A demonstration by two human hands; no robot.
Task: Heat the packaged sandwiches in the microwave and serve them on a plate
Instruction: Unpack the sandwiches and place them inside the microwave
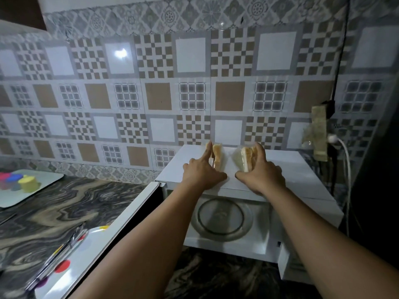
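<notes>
Left hand (201, 172) and right hand (260, 173) each clasp a packaged sandwich (216, 156) (246, 156) at the microwave (302, 169) top's rear edge; we judge lifting level toward the open cavity's turntable (224, 216) best.

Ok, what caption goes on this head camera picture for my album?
Two hands grab wrapped sandwiches on top of the open microwave.
</notes>
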